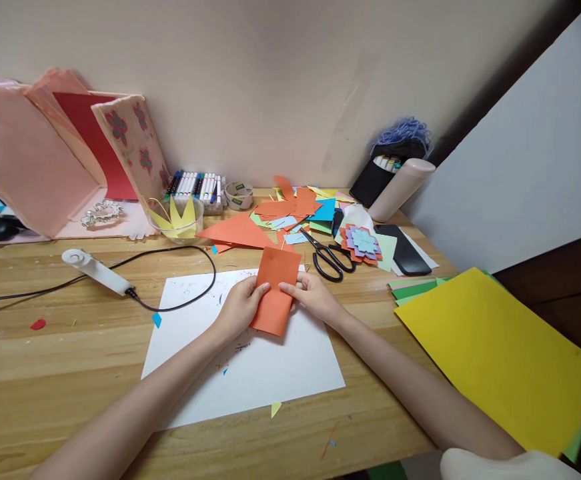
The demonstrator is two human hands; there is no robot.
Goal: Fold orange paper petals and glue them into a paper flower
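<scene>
A folded piece of orange paper (275, 310) is held up over a white sheet (300, 373) on the wooden table. My left hand (243, 303) pinches its left edge, thumb on the front face. From the other side my right hand (313, 297) grips the right edge, its thumb also on the front and its fingers partly hidden behind. Black-handled scissors (327, 257) lie just beyond my right hand. Behind the held paper is a large orange paper triangle (237, 232).
Orange and blue paper scraps (290, 207) are heaped at the back. A layered paper flower (363, 243) and a phone (405, 252) lie to the right, near yellow sheets (505, 353). At left are a white glue gun (97, 272) with its cord and a clear bowl (190, 230).
</scene>
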